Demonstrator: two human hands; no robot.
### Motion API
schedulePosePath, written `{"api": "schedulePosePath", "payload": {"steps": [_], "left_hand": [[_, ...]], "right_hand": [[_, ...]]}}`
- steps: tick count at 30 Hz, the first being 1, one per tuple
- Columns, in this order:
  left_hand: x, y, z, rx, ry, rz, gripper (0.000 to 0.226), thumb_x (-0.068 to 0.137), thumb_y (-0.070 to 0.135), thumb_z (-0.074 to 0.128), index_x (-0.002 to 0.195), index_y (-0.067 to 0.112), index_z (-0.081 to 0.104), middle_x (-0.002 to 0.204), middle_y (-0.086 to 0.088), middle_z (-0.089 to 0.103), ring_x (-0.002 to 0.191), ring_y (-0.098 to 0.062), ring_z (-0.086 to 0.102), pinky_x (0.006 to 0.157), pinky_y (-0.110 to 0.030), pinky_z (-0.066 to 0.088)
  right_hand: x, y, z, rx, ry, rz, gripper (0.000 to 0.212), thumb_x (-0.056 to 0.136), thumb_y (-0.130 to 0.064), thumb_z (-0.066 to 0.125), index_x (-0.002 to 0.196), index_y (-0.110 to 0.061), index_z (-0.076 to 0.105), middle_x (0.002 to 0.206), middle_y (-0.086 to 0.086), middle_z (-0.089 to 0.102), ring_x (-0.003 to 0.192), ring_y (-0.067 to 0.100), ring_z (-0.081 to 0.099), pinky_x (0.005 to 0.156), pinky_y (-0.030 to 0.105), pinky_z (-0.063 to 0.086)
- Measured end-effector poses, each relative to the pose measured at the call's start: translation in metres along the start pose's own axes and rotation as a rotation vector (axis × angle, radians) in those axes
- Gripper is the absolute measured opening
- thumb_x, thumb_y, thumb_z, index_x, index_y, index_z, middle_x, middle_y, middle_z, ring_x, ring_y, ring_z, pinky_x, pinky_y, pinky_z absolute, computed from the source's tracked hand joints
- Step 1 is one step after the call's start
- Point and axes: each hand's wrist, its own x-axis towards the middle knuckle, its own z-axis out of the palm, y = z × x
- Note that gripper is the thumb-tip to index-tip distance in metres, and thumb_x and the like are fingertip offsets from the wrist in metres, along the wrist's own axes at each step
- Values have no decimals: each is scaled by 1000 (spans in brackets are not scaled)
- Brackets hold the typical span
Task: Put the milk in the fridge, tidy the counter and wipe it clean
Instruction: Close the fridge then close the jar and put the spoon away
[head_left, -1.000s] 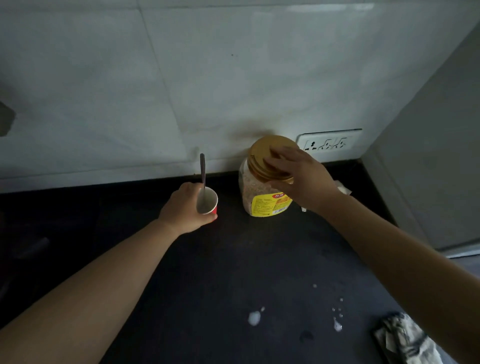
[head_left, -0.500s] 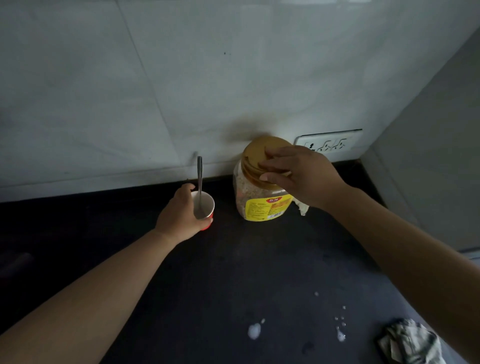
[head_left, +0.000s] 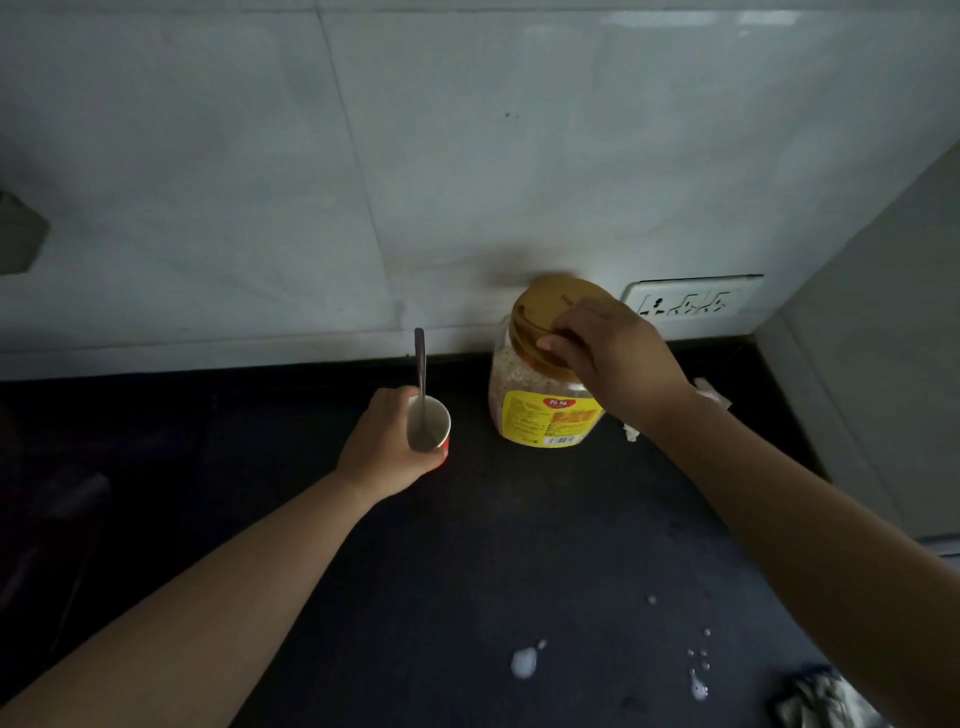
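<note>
Black counter (head_left: 467, 545), mid-tidy: our right hand (head_left: 618, 358) grips jar lid (head_left: 550, 312) frame-centre, left hand (head_left: 384, 447) wraps cup (head_left: 434, 428); next, clear both.

This is a home kitchen. A dark stone counter (head_left: 519, 545) meets a white tiled wall (head_left: 467, 156) with a socket strip (head_left: 691, 301), and a food jar (head_left: 545, 395) stands there beside a paper cup (head_left: 434, 431).
</note>
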Motion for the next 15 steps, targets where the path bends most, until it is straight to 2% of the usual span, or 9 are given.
{"api": "schedulePosePath", "payload": {"steps": [5,9,12,15], "left_hand": [[-4,0,5,-11,27,40,63,65,34,79,119,25,48,118,5,50,102,-11,53,82,-31,51],[-7,2,4,-72,29,36,58,66,32,78,117,26,50,114,8,51,99,-7,54,78,-22,48],[-12,4,4,-111,41,51,52,68,28,77,112,28,51,110,9,50,95,-4,53,73,-15,42],[-14,2,4,-133,41,82,46,67,31,78,106,30,54,107,11,53,94,-1,54,75,-17,46]], "right_hand": [[-2,-6,5,17,-4,17,38,88,-38,43,81,-4,59,74,11,61,65,30,56,51,29,36],[-2,-5,3,36,-70,41,29,84,-36,55,87,-7,57,76,5,59,65,22,49,54,29,36],[2,-5,-2,57,-124,47,24,85,-31,54,91,-7,58,77,-2,53,69,22,51,58,29,35],[7,-7,-7,122,-69,66,22,86,-28,55,92,-8,61,78,-5,52,70,10,45,61,26,35]]}}
